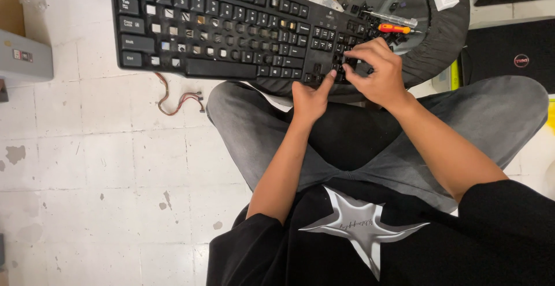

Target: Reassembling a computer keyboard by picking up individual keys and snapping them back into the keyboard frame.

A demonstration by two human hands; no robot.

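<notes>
Both hands' grip pinching small keycaps on black plastic keyboard (231, 26), r-hand (378, 75), l-hand (309, 98).

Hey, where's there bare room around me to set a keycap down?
The white tiled floor left of your knee, below the red wire bundle, is bare. It is crowded past the keyboard: the round black tray holds a screwdriver and bottles. Your left hand and right hand cover the keyboard's near corner.

The keyboard (231, 26) lies across the person's knees, its right end under both hands. The left hand (309, 98) sits at its near edge, the right hand (376, 72) just right of it on the keys. A screwdriver (396, 28) lies behind the right hand. A cable (176, 98) lies on the floor (87, 164), below the keyboard's left half
</notes>
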